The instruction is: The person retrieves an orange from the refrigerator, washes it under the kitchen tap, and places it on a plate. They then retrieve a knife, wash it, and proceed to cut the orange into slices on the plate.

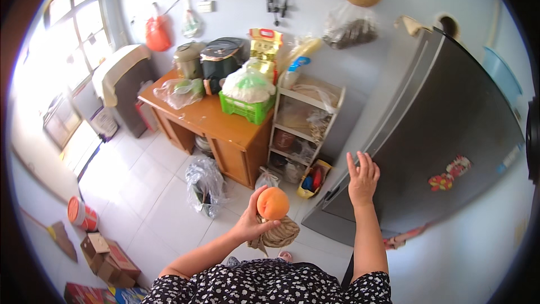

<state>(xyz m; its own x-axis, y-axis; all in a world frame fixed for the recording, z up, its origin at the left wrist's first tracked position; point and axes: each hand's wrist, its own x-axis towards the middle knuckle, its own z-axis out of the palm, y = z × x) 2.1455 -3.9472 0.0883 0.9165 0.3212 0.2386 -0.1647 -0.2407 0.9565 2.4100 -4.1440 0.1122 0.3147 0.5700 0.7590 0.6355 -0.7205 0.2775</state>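
Observation:
My left hand [251, 220] is closed around a round orange-coloured fruit with a crease, a peach by its look [273, 203]. Just under the fruit shows a brown, ridged, woven-looking bundle [277, 234]; whether the same hand holds it or it sits below, I cannot tell. My right hand [363, 179] is raised, fingers stretched and apart, holding nothing. It is at the near edge of a tall dark grey refrigerator [433, 135], whose door appears closed. Contact between the fingertips and the door edge cannot be made out.
An orange-brown desk [225, 126] bears a green basket [245, 109] and pots. Beside it stands a white shelf rack [306, 129]. On the tiled floor lie a clear plastic bag [205, 187], a yellow bin [315, 179], a red-and-white bucket [82, 214] and cardboard boxes [109, 259].

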